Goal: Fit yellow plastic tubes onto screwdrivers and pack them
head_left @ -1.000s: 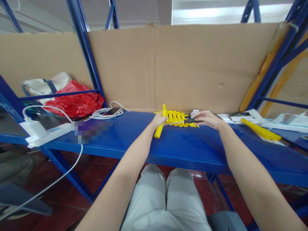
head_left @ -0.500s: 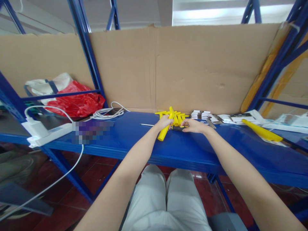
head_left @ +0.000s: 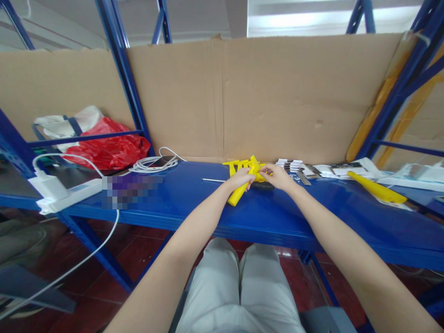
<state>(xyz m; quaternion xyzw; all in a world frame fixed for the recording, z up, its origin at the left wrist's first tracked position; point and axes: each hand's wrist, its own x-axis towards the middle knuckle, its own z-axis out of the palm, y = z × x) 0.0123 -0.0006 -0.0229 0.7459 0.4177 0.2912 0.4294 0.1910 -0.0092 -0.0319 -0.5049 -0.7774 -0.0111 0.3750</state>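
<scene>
My left hand (head_left: 242, 178) is closed round a yellow T-shaped plastic tool (head_left: 236, 196), whose thick handle points down toward the shelf's front edge. At the tool's head, my right hand (head_left: 278, 176) has its fingertips pinched together. Whether a small part sits between them is too small to tell. Behind both hands lie several similar yellow T-shaped tools (head_left: 233, 165) in a row, partly hidden. A dark object (head_left: 264, 186) lies on the blue surface just under my right hand. To the left of my left hand is a thin metal rod (head_left: 212, 180).
Small white-and-black packets (head_left: 289, 164) are stacked to the right, near a flat metal piece (head_left: 304, 178). A long yellow tool (head_left: 378, 188) lies farther right. Coiled white cable (head_left: 152, 164), a power strip (head_left: 81, 192) and a red bag (head_left: 111, 147) are left. Cardboard (head_left: 277, 97) closes the back.
My right hand has risen from beside the dark object to the head of the yellow tool. My left hand keeps its hold, and the tool's head has turned slightly to the right.
</scene>
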